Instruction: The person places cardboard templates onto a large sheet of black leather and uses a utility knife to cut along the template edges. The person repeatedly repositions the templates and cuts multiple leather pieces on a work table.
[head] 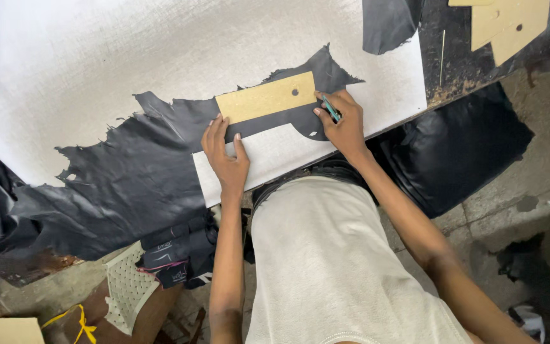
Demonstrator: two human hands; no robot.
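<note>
Near the centre of the frame, the left hand (225,153) lay flat with fingers spread, its fingertips pressing the lower left edge of a tan cardboard template (266,97) that rested on black leather (135,165). The right hand (342,121), just right of the template, gripped a teal pen (330,108) whose tip touched the template's right end, over the white board (97,57).

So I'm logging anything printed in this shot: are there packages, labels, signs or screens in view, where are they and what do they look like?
No packages, signs or screens.
Dark folded cloth, below the table edge, left of the person: black with small pale and pink label markings, too small to make out.
Cardboard template, on the black leather between the left hand and right hand: tan, rectangular, one punched hole, unprinted.
</note>
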